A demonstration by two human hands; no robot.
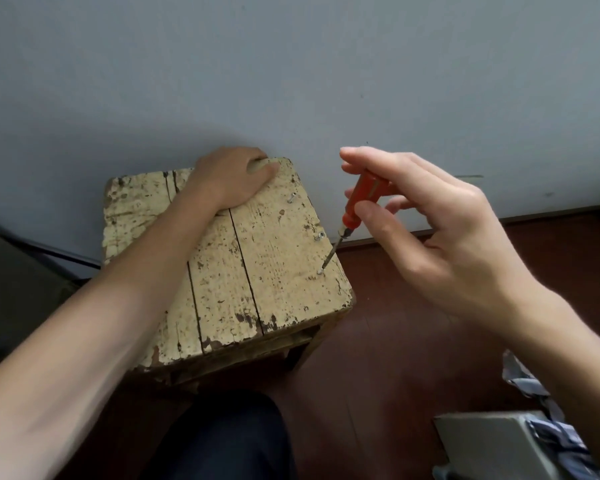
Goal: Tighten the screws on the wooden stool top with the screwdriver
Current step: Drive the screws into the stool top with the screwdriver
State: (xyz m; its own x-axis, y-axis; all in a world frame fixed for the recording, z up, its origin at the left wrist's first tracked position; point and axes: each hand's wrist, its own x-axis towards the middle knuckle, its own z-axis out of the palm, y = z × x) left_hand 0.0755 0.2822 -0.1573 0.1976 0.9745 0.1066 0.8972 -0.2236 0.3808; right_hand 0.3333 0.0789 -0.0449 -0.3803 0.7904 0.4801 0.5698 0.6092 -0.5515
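Wooden stool [274,271] on floor [395,341], poss. box [482,441]

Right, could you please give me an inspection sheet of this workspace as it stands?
Surface: stool top, cream paint chipped, planks split by gaps.
Job's things: orange screwdriver, tip on the near screw; middle screw and far screw stand proud.
Clutter: grey box and patterned cloth at lower right.
Hands: left hand grips the stool top's far edge; right hand pinches the screwdriver handle.
Cables: nothing seen.
Surroundings: grey wall, red-brown floor.
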